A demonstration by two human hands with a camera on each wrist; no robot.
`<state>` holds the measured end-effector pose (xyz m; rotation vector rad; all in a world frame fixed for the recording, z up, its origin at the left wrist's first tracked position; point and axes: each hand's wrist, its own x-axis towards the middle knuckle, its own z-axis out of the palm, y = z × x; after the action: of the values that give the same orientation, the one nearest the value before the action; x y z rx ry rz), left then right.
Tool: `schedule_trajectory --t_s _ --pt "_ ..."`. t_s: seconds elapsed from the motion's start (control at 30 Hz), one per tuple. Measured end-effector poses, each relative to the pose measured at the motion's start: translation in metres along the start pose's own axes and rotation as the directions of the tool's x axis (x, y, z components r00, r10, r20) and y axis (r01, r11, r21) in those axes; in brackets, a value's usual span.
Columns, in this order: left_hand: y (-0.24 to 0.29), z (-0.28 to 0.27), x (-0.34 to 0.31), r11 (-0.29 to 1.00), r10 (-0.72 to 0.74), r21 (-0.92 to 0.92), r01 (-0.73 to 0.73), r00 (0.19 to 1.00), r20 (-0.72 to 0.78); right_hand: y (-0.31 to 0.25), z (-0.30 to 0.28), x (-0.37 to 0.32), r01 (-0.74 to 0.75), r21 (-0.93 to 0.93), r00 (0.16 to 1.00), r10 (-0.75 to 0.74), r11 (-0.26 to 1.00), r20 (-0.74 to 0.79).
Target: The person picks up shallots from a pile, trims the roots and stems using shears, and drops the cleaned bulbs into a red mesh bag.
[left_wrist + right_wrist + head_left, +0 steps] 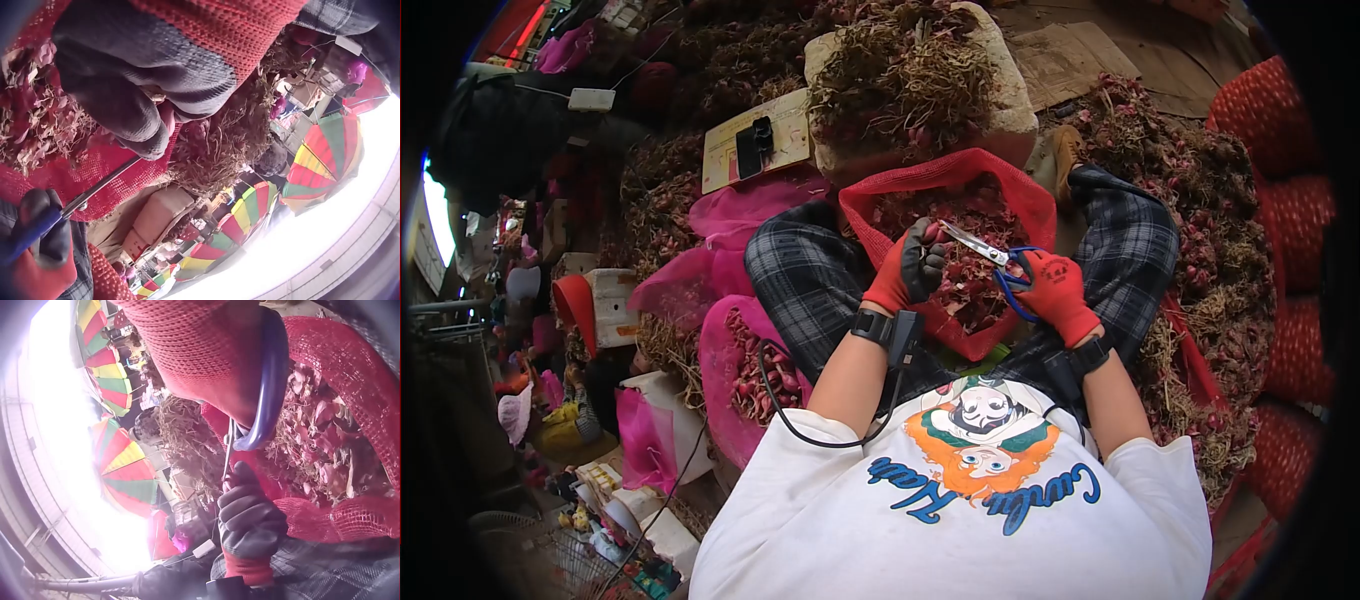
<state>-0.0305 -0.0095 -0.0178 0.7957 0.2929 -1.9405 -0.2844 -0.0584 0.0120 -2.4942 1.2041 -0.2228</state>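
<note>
Person in white tee (800, 510) and plaid trousers (1142, 240) leans both forearms fwd over a red mesh bag (1037, 205), one knee to either side. L hand (915, 268), in a red glove w/ dark-coated fingers, is held up above the bag's L half, knuckles bunched, digits curled in. Those fingers pinch a small red bulb (167, 117) btwn thumb and forefinger; it pokes out at the tips, mostly hidden by the glove in the L wrist view. R hand (1055, 292), gloved likewise, sits over the bag's R side, a bit nearer the tee, its fingers curled thru and round the blue handles of the scissors (975, 243). Blades run from R hand across to L, approx. together, tips right by the bulb; whether they touch it can't be told. Below both hands, inside the bag: loose red skins (325, 412) & bits of dry stalk. Just beyond the bag stands a pale box (1015, 120) w/ a heap of dry stalks (900, 75) on top. Nr L knee: pink mesh bag (718, 345) w/ more bulbs.
</note>
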Motion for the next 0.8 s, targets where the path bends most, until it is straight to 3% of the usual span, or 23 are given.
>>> schedule_trajectory --t_s 0.07,0.17,0.23,0.37,0.57,0.8 --pt "-0.002 0.004 -0.003 0.998 0.037 0.049 -0.035 0.998 -0.051 0.005 0.005 -0.001 -0.005 -0.033 1.0 0.006 0.999 0.029" --pt "-0.003 0.001 -0.005 0.995 0.036 0.096 -0.035 0.999 -0.01 0.007 0.006 -0.002 0.002 -0.114 0.996 0.008 0.993 0.09" --pt "-0.003 0.0 -0.006 0.999 0.002 0.048 -0.002 1.0 -0.004 0.006 0.004 -0.001 0.032 -0.179 0.994 -0.012 0.983 0.112" --pt "0.002 -0.011 0.002 0.991 -0.113 -0.069 0.119 0.99 0.081 -0.001 -0.005 -0.001 0.06 -0.1 0.997 -0.064 0.993 -0.038" --pt "0.0 -0.008 0.003 1.0 -0.007 0.023 0.008 0.999 -0.049 -0.006 -0.011 -0.004 0.068 -0.063 0.997 -0.07 0.996 -0.025" --pt "-0.004 0.005 -0.008 0.984 0.036 0.178 -0.031 0.999 -0.025 0.001 -0.004 -0.005 -0.018 -0.112 0.995 0.029 0.994 0.099"
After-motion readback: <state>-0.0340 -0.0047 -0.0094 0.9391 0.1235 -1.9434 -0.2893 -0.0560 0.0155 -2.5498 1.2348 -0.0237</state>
